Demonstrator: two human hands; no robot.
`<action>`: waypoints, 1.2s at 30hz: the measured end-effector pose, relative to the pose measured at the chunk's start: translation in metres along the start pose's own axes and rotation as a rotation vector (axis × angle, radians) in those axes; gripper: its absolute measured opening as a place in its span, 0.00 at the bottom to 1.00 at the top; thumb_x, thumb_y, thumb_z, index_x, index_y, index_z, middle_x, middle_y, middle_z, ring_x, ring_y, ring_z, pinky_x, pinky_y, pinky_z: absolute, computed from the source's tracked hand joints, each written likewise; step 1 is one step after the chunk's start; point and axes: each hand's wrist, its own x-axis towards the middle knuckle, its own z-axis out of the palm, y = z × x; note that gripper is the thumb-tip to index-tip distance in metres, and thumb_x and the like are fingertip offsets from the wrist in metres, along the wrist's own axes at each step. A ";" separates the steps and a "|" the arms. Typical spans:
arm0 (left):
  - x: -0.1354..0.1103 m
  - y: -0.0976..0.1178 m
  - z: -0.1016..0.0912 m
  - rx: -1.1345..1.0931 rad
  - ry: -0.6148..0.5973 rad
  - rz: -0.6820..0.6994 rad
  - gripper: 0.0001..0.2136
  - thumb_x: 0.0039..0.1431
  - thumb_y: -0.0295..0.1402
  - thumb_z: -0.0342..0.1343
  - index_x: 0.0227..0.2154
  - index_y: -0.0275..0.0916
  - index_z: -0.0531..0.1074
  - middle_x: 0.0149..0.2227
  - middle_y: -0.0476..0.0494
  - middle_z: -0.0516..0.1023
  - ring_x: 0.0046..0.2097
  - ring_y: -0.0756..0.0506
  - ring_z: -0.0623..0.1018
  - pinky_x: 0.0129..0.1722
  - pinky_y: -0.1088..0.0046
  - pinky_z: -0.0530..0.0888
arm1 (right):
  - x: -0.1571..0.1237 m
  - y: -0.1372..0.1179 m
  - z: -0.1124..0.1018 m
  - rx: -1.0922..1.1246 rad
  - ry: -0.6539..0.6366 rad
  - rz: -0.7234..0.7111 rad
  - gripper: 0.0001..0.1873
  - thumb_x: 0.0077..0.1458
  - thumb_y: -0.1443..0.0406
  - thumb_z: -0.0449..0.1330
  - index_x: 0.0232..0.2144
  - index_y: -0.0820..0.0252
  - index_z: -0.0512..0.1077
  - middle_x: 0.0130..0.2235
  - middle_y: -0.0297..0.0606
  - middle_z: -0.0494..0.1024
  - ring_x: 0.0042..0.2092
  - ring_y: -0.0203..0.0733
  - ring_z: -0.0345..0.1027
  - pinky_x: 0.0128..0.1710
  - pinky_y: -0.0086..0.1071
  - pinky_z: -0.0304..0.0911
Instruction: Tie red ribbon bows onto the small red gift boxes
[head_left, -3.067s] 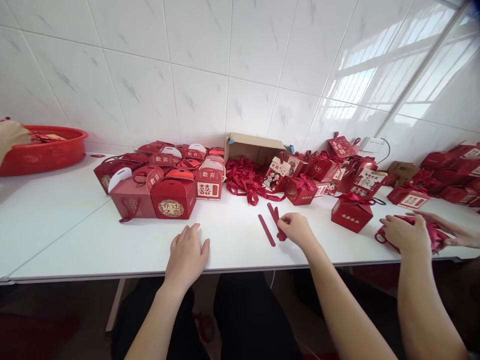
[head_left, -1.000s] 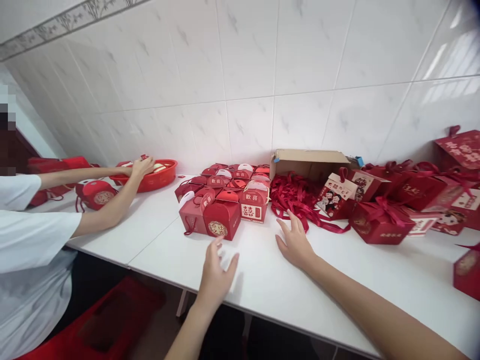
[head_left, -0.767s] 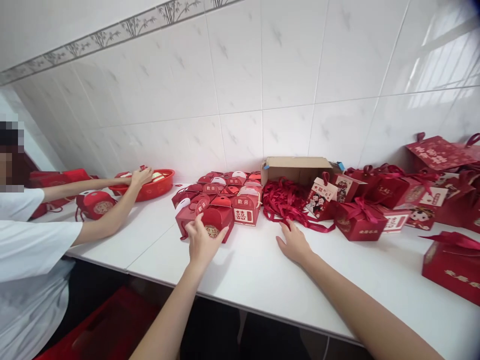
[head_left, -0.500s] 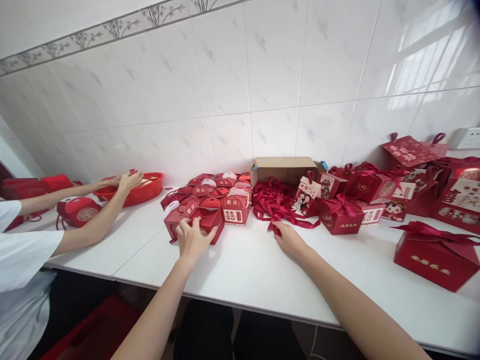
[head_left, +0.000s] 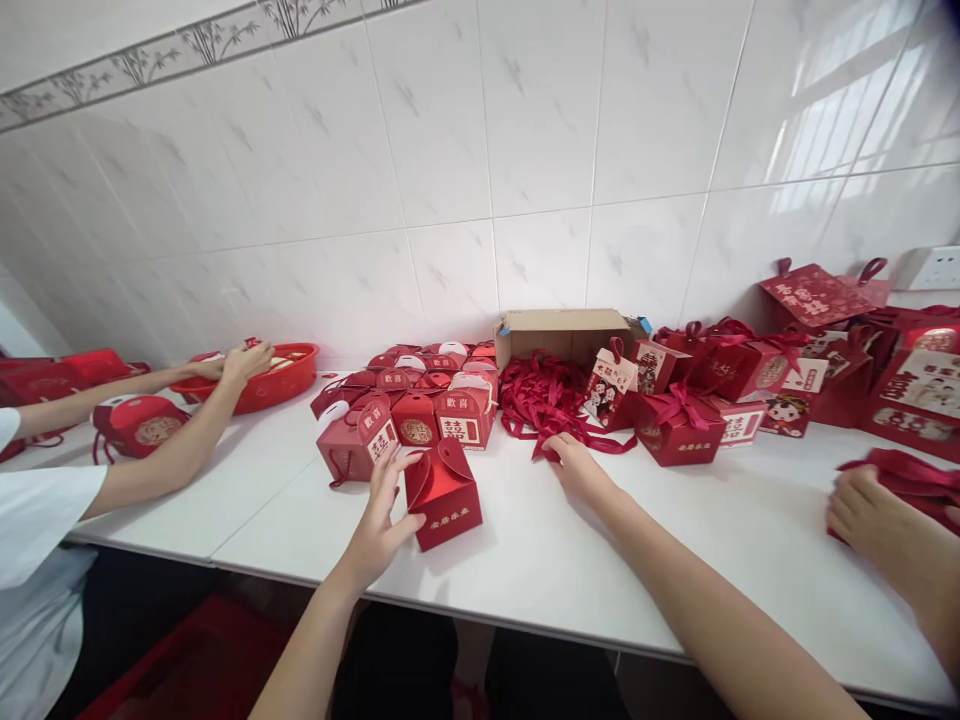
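Observation:
My left hand (head_left: pixel 382 515) is at the left side of a small dark red gift box (head_left: pixel 450 510) with gold lettering. Its thumb lies along the box's front edge and its fingers reach round behind the top flaps. To the right, my right hand (head_left: pixel 579 468) pinches the end of a dark red ribbon (head_left: pixel 546 447). That ribbon trails from a tangled heap of ribbons (head_left: pixel 544 395), which spills out of an open cardboard carton (head_left: pixel 566 321). The pinching fingertips are partly hidden.
Several red gift boxes (head_left: pixel 465 420) stand left of the ribbons, and bow-tied boxes (head_left: pixel 682 430) on the right. A co-worker's hands (head_left: pixel 244 362) are over a red basin (head_left: pixel 281 380) at left. Another person's hand (head_left: pixel 870 510) grips a box at far right. A tiled wall closes the back.
My left hand has brought the gift box out of the group, toward me and to the right. My right hand stays on the ribbon. Another person's hand has come onto the far-right box.

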 end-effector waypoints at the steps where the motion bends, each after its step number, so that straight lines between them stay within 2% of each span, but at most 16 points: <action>1: 0.001 0.006 -0.004 -0.008 0.014 -0.008 0.25 0.51 0.33 0.49 0.55 0.45 0.59 0.66 0.41 0.43 0.68 0.39 0.45 0.61 0.56 0.59 | 0.004 -0.001 -0.001 0.056 -0.018 -0.052 0.13 0.52 0.70 0.54 0.32 0.49 0.77 0.37 0.35 0.80 0.38 0.36 0.73 0.38 0.22 0.63; 3: 0.004 0.020 -0.011 0.002 0.017 -0.042 0.23 0.53 0.35 0.49 0.53 0.45 0.61 0.67 0.44 0.43 0.67 0.40 0.47 0.62 0.59 0.57 | 0.017 -0.003 -0.005 0.169 -0.045 -0.143 0.13 0.55 0.69 0.53 0.36 0.52 0.77 0.40 0.35 0.80 0.40 0.38 0.73 0.41 0.24 0.64; 5: 0.006 0.033 -0.018 0.048 -0.024 -0.096 0.21 0.55 0.38 0.49 0.52 0.47 0.62 0.65 0.44 0.51 0.66 0.41 0.53 0.61 0.59 0.59 | 0.034 -0.009 -0.014 0.240 -0.012 -0.167 0.12 0.56 0.68 0.53 0.38 0.56 0.76 0.42 0.37 0.79 0.44 0.40 0.73 0.45 0.29 0.65; 9: 0.011 0.045 -0.023 0.223 -0.111 -0.113 0.21 0.55 0.44 0.49 0.52 0.47 0.64 0.59 0.42 0.64 0.61 0.39 0.63 0.56 0.57 0.65 | 0.070 -0.028 -0.050 0.409 0.157 -0.150 0.13 0.59 0.64 0.52 0.42 0.61 0.73 0.43 0.40 0.79 0.45 0.40 0.72 0.49 0.34 0.65; 11: 0.015 0.044 -0.021 0.322 -0.092 -0.098 0.23 0.53 0.46 0.51 0.51 0.46 0.66 0.59 0.40 0.64 0.61 0.35 0.62 0.55 0.54 0.66 | 0.081 -0.041 -0.071 0.736 0.320 -0.117 0.11 0.56 0.62 0.56 0.38 0.62 0.74 0.38 0.41 0.79 0.40 0.40 0.74 0.44 0.35 0.68; 13: 0.016 0.045 -0.018 0.355 0.030 -0.088 0.23 0.51 0.47 0.52 0.50 0.45 0.68 0.57 0.40 0.65 0.60 0.34 0.62 0.55 0.51 0.65 | 0.084 -0.054 -0.089 1.044 0.375 -0.094 0.10 0.53 0.61 0.60 0.36 0.61 0.73 0.33 0.36 0.78 0.33 0.37 0.74 0.37 0.32 0.70; 15: 0.012 0.053 -0.013 0.311 0.230 -0.041 0.19 0.53 0.46 0.51 0.45 0.44 0.70 0.52 0.41 0.70 0.56 0.35 0.67 0.54 0.52 0.65 | 0.078 -0.068 -0.100 1.265 0.260 -0.073 0.10 0.50 0.61 0.63 0.34 0.59 0.72 0.27 0.31 0.75 0.25 0.32 0.70 0.26 0.26 0.68; 17: 0.002 0.068 -0.004 0.217 0.365 0.041 0.14 0.55 0.45 0.50 0.39 0.44 0.72 0.44 0.42 0.73 0.50 0.38 0.71 0.52 0.56 0.68 | 0.068 -0.084 -0.103 1.419 0.035 -0.061 0.09 0.49 0.61 0.64 0.33 0.59 0.72 0.24 0.28 0.72 0.20 0.29 0.67 0.19 0.22 0.63; 18: -0.004 0.077 0.002 0.157 0.354 0.078 0.13 0.57 0.44 0.49 0.37 0.44 0.72 0.42 0.43 0.74 0.48 0.40 0.72 0.50 0.58 0.69 | 0.061 -0.093 -0.102 1.476 -0.085 -0.056 0.09 0.49 0.62 0.64 0.33 0.59 0.72 0.24 0.28 0.72 0.20 0.29 0.67 0.18 0.22 0.63; 20: -0.017 0.093 0.016 0.004 0.240 0.104 0.14 0.57 0.43 0.50 0.43 0.46 0.71 0.44 0.43 0.74 0.45 0.41 0.74 0.45 0.62 0.73 | 0.048 -0.110 -0.100 1.565 -0.284 -0.041 0.08 0.50 0.63 0.64 0.33 0.59 0.72 0.25 0.30 0.74 0.24 0.31 0.72 0.23 0.22 0.68; 23: -0.026 0.110 0.037 -0.201 0.149 0.056 0.21 0.57 0.42 0.52 0.53 0.43 0.64 0.48 0.39 0.73 0.47 0.40 0.74 0.45 0.63 0.73 | 0.032 -0.130 -0.098 1.699 -0.462 -0.005 0.06 0.51 0.66 0.64 0.34 0.59 0.72 0.28 0.31 0.76 0.32 0.34 0.76 0.33 0.25 0.72; 26: -0.024 0.113 0.047 -0.342 0.072 0.006 0.12 0.61 0.40 0.48 0.38 0.38 0.70 0.31 0.44 0.75 0.32 0.47 0.74 0.34 0.72 0.72 | 0.026 -0.137 -0.097 1.852 -0.568 0.091 0.05 0.50 0.70 0.63 0.32 0.60 0.73 0.28 0.30 0.76 0.35 0.34 0.76 0.37 0.22 0.72; 28: -0.022 0.111 0.045 -0.412 0.031 -0.044 0.14 0.62 0.42 0.45 0.27 0.39 0.67 0.19 0.51 0.67 0.22 0.51 0.67 0.23 0.77 0.66 | 0.030 -0.136 -0.096 1.950 -0.588 0.179 0.06 0.50 0.73 0.63 0.31 0.61 0.72 0.29 0.31 0.77 0.37 0.34 0.76 0.39 0.20 0.71; 30: -0.022 0.109 0.039 -0.463 0.029 -0.094 0.16 0.62 0.44 0.46 0.23 0.39 0.64 0.16 0.53 0.63 0.19 0.53 0.61 0.19 0.78 0.60 | 0.037 -0.130 -0.093 2.044 -0.561 0.263 0.06 0.50 0.75 0.61 0.31 0.62 0.71 0.32 0.34 0.78 0.39 0.33 0.76 0.39 0.19 0.71; 33: -0.023 0.109 0.026 -0.502 0.113 -0.146 0.17 0.61 0.45 0.46 0.22 0.39 0.63 0.18 0.52 0.64 0.21 0.53 0.62 0.20 0.78 0.59 | 0.053 -0.118 -0.090 2.149 -0.456 0.430 0.08 0.53 0.78 0.55 0.33 0.63 0.69 0.33 0.38 0.79 0.35 0.30 0.75 0.37 0.19 0.72; 36: -0.026 0.108 0.015 -0.509 0.226 -0.143 0.18 0.60 0.44 0.47 0.20 0.39 0.63 0.19 0.52 0.64 0.23 0.52 0.62 0.22 0.77 0.60 | 0.068 -0.106 -0.087 2.201 -0.295 0.628 0.12 0.56 0.79 0.51 0.36 0.62 0.67 0.31 0.35 0.78 0.32 0.29 0.75 0.34 0.20 0.73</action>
